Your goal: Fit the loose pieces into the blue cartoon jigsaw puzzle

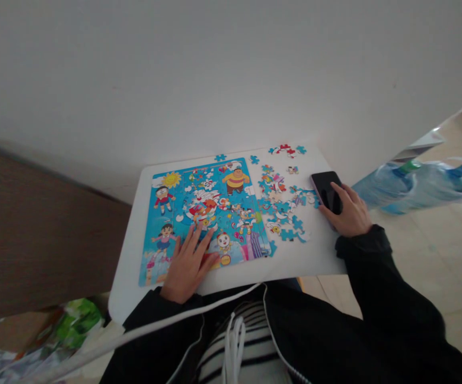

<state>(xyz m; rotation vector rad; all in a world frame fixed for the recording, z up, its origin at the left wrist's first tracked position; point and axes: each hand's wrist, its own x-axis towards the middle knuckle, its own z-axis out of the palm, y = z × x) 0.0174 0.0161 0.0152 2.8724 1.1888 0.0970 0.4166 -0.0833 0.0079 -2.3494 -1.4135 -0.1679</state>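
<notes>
A cartoon jigsaw puzzle with a blue background lies mostly assembled on a small white table. My left hand rests flat on its lower part, fingers spread, holding nothing I can make out. A loose heap of puzzle pieces lies to the right of the puzzle, with a few more pieces near the far table edge. My right hand lies over the lower end of a black smartphone at the table's right side, its fingers curled onto the phone and hiding part of it.
Large water bottles with blue necks lie on the tiled floor to the right. A white wall rises behind the table. A brown surface lies to the left, and a plastic bag sits low on the left.
</notes>
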